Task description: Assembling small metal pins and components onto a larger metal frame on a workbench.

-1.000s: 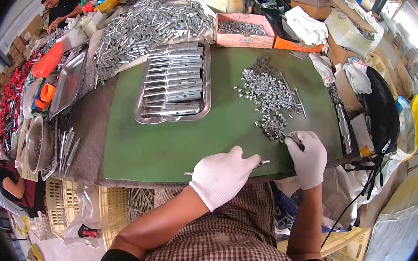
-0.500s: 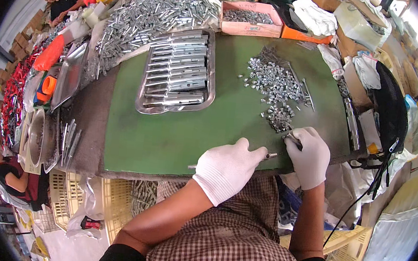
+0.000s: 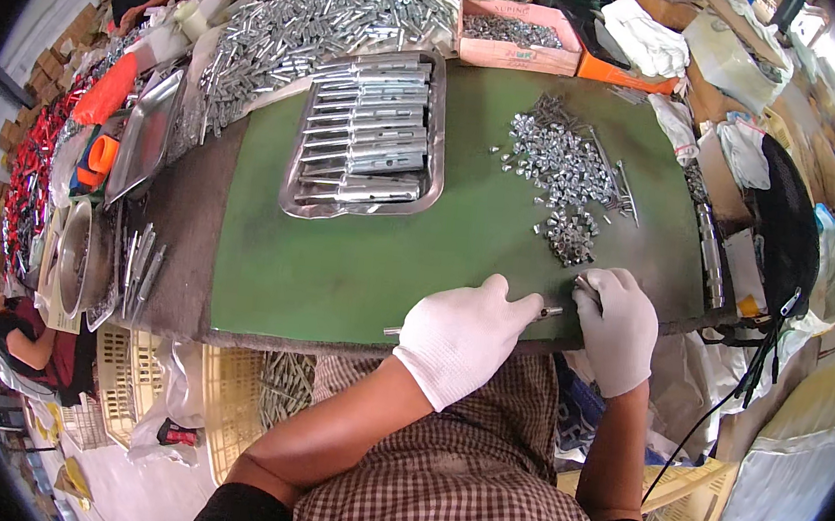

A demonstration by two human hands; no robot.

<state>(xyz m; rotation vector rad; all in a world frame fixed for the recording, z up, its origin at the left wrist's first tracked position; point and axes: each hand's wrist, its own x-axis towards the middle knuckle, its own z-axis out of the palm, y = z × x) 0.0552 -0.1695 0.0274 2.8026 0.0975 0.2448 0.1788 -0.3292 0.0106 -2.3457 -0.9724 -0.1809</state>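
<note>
a green-topped table (image 3: 356, 275) fills the middle. cardboard boxes (image 3: 49, 64) stack along the left wall. pale plastic crates (image 3: 124, 383) sit on a light floor (image 3: 144, 495). bright daylight, perhaps from a window, glares at upper right.

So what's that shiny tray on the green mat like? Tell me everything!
The tray is a shallow rectangular pan of shiny silver metal with rounded corners and a raised rim. It lies flat on the green mat, toward the far left part, well away from both gloved hands. Inside it, long silver metal pieces lie side by side in rough rows, nearly filling it. A big heap of similar metal parts sits just beyond it.
</note>
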